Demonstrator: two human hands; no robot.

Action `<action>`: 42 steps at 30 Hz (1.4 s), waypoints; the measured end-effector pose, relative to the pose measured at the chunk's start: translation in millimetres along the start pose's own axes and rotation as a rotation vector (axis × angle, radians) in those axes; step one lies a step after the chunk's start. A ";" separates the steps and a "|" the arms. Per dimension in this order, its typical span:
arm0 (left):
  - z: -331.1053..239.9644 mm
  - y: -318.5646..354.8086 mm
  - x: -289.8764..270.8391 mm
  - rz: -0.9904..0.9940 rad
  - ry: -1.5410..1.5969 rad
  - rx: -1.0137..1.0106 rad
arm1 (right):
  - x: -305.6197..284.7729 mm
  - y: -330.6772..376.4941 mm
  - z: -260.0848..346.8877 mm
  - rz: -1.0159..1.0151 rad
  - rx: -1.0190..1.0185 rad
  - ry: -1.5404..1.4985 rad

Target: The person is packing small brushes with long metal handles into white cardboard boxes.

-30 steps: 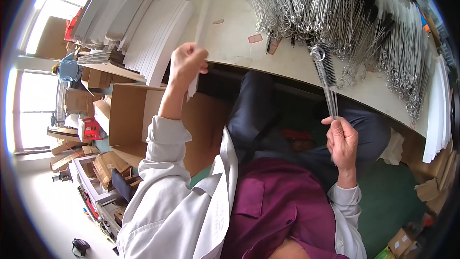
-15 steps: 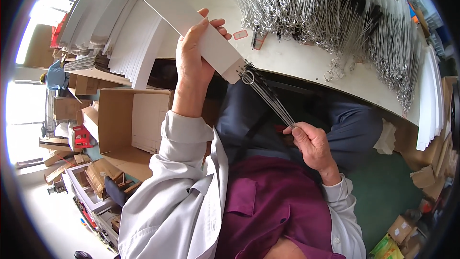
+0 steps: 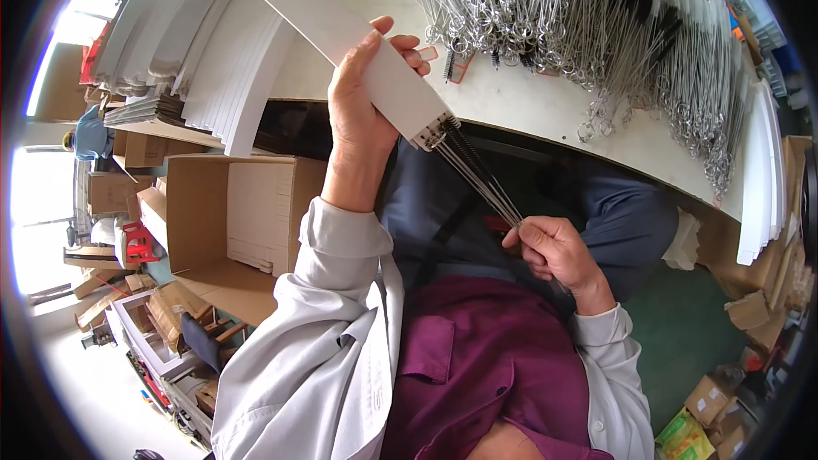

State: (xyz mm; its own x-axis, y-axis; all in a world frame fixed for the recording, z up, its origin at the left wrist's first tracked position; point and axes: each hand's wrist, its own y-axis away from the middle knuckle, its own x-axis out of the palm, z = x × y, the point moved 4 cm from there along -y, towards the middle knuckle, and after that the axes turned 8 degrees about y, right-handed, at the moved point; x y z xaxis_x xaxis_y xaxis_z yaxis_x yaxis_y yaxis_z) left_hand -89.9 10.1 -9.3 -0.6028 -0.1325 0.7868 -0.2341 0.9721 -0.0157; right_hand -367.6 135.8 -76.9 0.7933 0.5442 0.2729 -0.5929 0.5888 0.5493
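Observation:
My left hand [image 3: 362, 102] is closed around a long, slim white box [image 3: 332, 21], tilted with its near end pointing down to the right. My right hand [image 3: 558, 255] grips a bundle of thin wire brushes [image 3: 486, 183] by their wire stems. Their black bristles and ring ends meet the box's near end, and the tips appear to be inside its opening. How many brushes are in the bundle cannot be made out.
A large heap of wire brushes with ring ends [image 3: 528, 17] covers the table's [image 3: 511, 102] far right. Flat white boxes [image 3: 239, 77] are stacked at left. An open cardboard carton [image 3: 196, 221] with white boxes stands below them. More white boxes [image 3: 763, 187] lie at the right edge.
The brush ends have gone from just outside the box's near end to partly inside it. My left hand and the box have shifted slightly right.

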 end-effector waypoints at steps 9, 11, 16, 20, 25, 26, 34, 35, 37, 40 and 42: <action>62.9 18.2 -0.1 -0.068 -0.007 -0.282 | -11.5 -5.0 26.6 -0.063 0.055 0.050; 75.3 30.9 -2.7 -0.152 -0.038 -0.327 | -10.2 -14.8 29.0 -0.016 0.020 -0.002; 96.9 49.6 -18.8 -0.200 0.093 -0.324 | -1.9 -60.4 41.3 -0.092 -0.172 0.169; 84.6 35.3 -18.5 -0.135 0.074 -0.254 | -8.4 -30.4 74.9 -0.101 -0.196 0.408; 69.5 20.4 -15.9 -0.193 0.081 -0.173 | -28.0 3.5 77.0 -0.251 -0.382 0.836; 71.4 15.6 -20.9 -0.153 0.113 -0.167 | -30.9 9.8 74.0 -0.240 -0.336 0.709; 104.2 55.4 23.5 -0.065 0.075 -0.269 | -25.1 -13.5 53.9 -0.584 -0.555 0.286; 106.4 63.9 31.1 -0.049 0.025 -0.277 | -20.5 -15.4 57.9 -0.623 -0.587 0.369; 111.6 68.5 28.9 -0.068 0.004 -0.255 | -19.0 -19.6 59.8 -0.665 -0.593 0.362; 108.7 69.8 27.5 -0.064 -0.033 -0.234 | -22.1 -26.0 56.5 -0.608 -0.523 0.357; 110.6 73.9 22.1 -0.062 -0.067 -0.253 | -23.0 -25.0 56.0 -0.549 -0.466 0.422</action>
State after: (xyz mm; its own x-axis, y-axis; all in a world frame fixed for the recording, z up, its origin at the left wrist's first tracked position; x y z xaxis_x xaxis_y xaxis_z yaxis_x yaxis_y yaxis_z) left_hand -204.9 57.6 -61.3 -0.6442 -0.1974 0.7390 -0.0792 0.9782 0.1922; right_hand -363.3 75.1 -52.6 0.9227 0.2314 -0.3083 -0.2072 0.9722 0.1093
